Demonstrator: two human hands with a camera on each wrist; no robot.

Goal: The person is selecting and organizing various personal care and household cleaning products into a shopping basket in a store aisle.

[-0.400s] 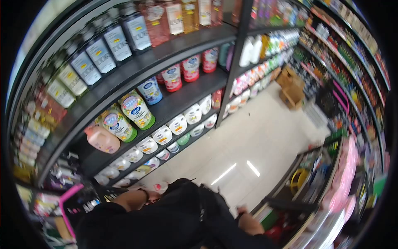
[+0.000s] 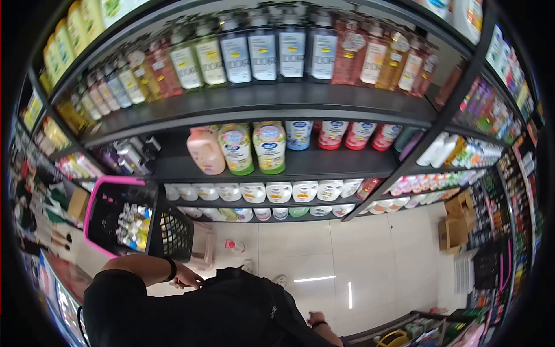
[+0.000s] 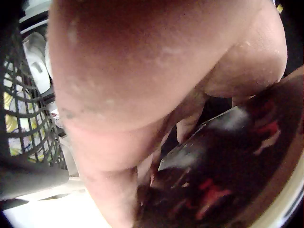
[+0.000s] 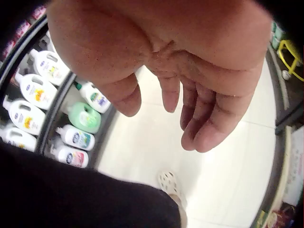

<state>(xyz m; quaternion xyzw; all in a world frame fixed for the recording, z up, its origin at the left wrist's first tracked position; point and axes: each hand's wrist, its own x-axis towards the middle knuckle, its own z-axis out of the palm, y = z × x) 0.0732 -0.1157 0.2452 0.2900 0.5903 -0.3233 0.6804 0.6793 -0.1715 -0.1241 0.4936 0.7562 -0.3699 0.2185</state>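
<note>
At waist height, close in front of the black shirt, is my left hand (image 2: pixel 186 276). The left wrist view shows it holding a flat, dark, glossy object (image 3: pixel 228 166) with red and pale patches on its surface; the thumb lies along one edge and other fingers show behind. What kind of object it is, I cannot tell. My right hand (image 4: pixel 166 71) hangs low at my side with loosely bent fingers (image 4: pixel 209 128) and nothing in them, above the pale floor. Beside my left arm stands a black shopping basket (image 2: pixel 167 228) with a pink handle (image 2: pixel 89 214) and several bottles inside.
Shelves (image 2: pixel 272 104) ahead carry rows of pump bottles (image 2: pixel 292 55), detergent bottles (image 2: pixel 236 150) and white jugs (image 2: pixel 278 192). Cardboard boxes (image 2: pixel 454 231) sit on the floor at right. A clear bottle with red label (image 2: pixel 235 246) lies near the basket. A low display rack (image 2: pixel 399 329) stands behind right.
The head view has turned left and levelled, so the shelves face me squarely and the basket with the pink handle is fully seen. Both hands remain low by the body.
</note>
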